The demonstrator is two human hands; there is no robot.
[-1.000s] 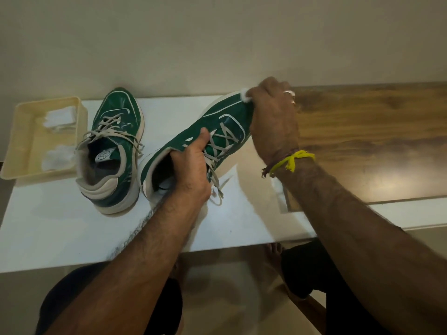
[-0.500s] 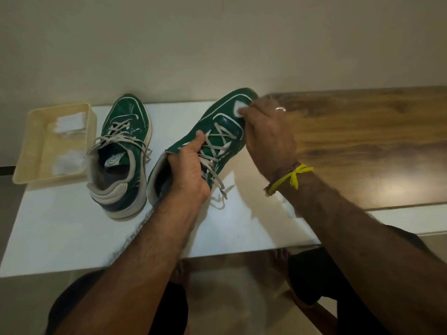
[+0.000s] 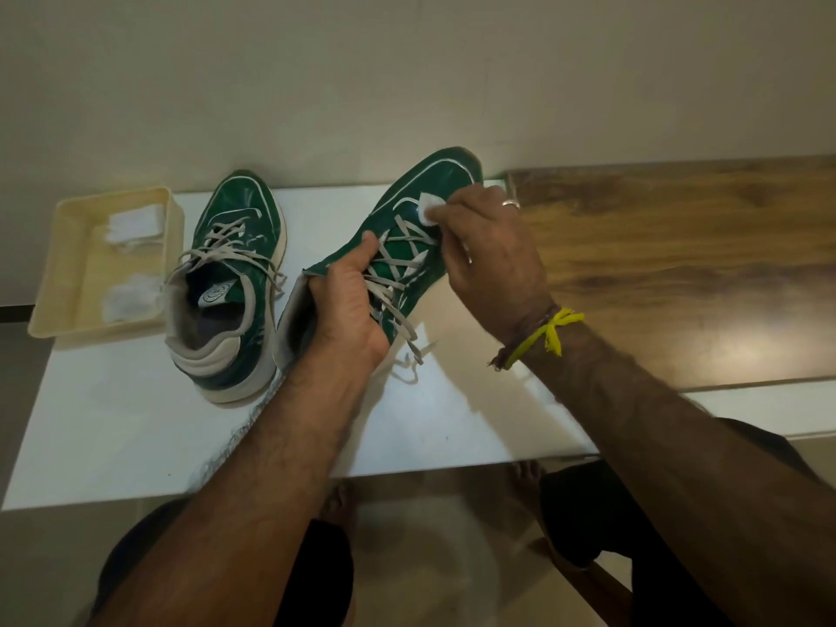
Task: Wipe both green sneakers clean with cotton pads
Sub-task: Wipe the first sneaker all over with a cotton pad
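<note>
So my left hand (image 3: 348,305) had a grip round the collar and side of one green sneaker (image 3: 407,228), w/ the thumb up by the laces (image 3: 398,273). It held the shoe tipped up, toe pointing away from me, heel end low by the white bench (image 3: 135,423). My right hand (image 3: 488,255) pinched a cotton pad (image 3: 429,206) in its fingertips and pressed it on the shiny green top, just behind the toe.

I think the shoe was pretty light, one hand could hold it ok. The top looked smooth and slick, so the pad would slide easy. The collar looked soft and thick, good to grab. The laces were floppy and could snag the pad. The pad itself was soft and thin, prob easy to tear.

The other sneaker (image 3: 230,282) sat flat on the bench, left of the first, nobody touching it. More pads (image 3: 135,226) lay in the tray (image 3: 59,282) beside it.
</note>
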